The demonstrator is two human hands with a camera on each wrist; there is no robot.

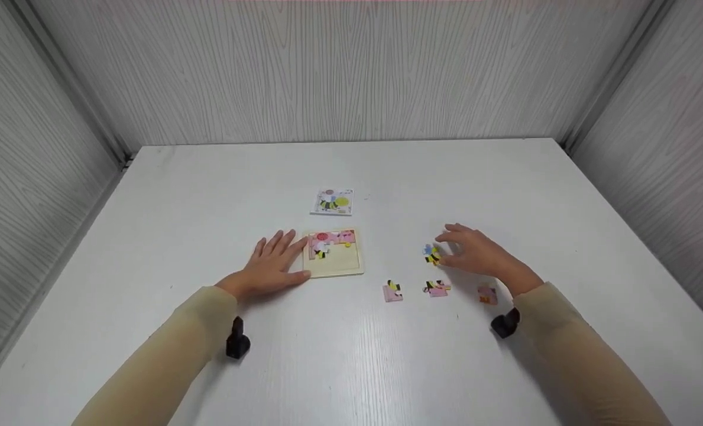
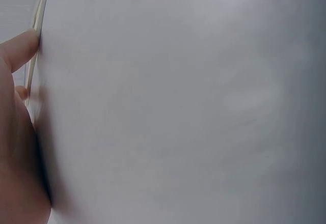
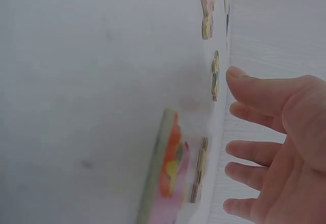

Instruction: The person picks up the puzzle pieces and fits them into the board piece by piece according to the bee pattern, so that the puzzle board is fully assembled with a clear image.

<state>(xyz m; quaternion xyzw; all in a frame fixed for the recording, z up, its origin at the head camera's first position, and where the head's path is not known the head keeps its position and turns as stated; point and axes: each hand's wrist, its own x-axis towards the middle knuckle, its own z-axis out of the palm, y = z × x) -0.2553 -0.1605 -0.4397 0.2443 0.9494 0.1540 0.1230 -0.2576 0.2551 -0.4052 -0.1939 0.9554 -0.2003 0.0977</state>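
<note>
In the head view, the left hand point(image 1: 268, 269) lies with fingers spread at the puzzle tray point(image 1: 342, 261), thumb touching its left edge; the right hand point(image 1: 478, 251), right of the tray, curves loosely beside a bee piece point(image 1: 432, 254). Three other pieces point(image 1: 437, 289) lie to the tray's near right, a picture card point(image 1: 335, 202) beyond it. The left wrist view shows the thumb against the tray's edge. In the right wrist view the fingers stand apart, gripping nothing.

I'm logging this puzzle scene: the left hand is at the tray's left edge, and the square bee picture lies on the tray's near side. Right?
Not quite: the head view shows the square bee picture beyond the tray, on its far side. The left hand is at the tray's left edge.
</note>
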